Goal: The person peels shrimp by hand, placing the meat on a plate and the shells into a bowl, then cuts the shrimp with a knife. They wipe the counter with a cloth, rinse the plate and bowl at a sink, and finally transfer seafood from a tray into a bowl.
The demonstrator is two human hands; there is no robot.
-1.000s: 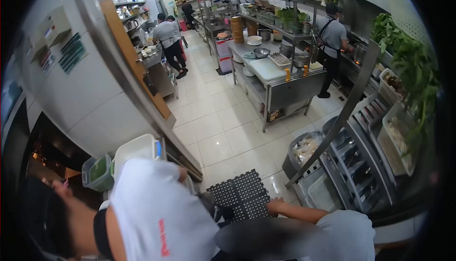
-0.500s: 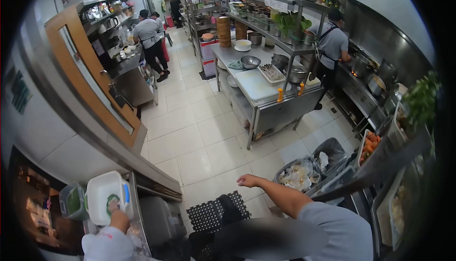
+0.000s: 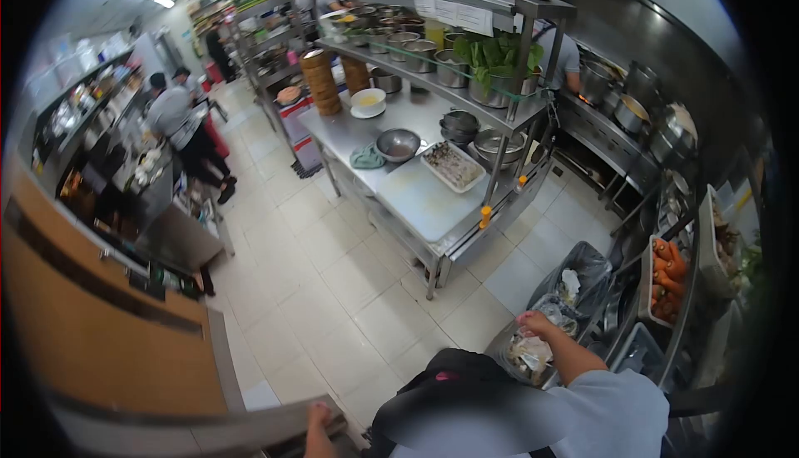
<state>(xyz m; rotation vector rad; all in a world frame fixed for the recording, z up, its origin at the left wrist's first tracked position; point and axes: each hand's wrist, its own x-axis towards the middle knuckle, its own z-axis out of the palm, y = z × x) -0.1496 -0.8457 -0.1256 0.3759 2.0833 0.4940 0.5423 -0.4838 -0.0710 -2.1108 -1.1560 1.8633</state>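
My left hand [image 3: 319,415] is at the bottom, close to a grey metal edge [image 3: 275,426]; it is small and blurred, and its fingers cannot be made out. My right hand [image 3: 533,322] is loosely curled, over or beside the lined bins at the lower right, with nothing visible in it. Under and beside it lies a bin with scraps in clear plastic [image 3: 530,353]. Just behind stands another bin with a dark liner [image 3: 593,268].
A steel table [image 3: 333,131] holds a white board [image 3: 429,200], a metal bowl [image 3: 398,145] and a tray of food [image 3: 454,166]. Carrots [image 3: 668,279] sit at right. One person [image 3: 177,116] stands at the left counter, another [image 3: 559,54] by the stove. A wooden door [image 3: 100,316] is at left.
The view has turned and moved forward. My left hand has left the white tub, which is out of view along with the green item. My right hand is now beside the bins.
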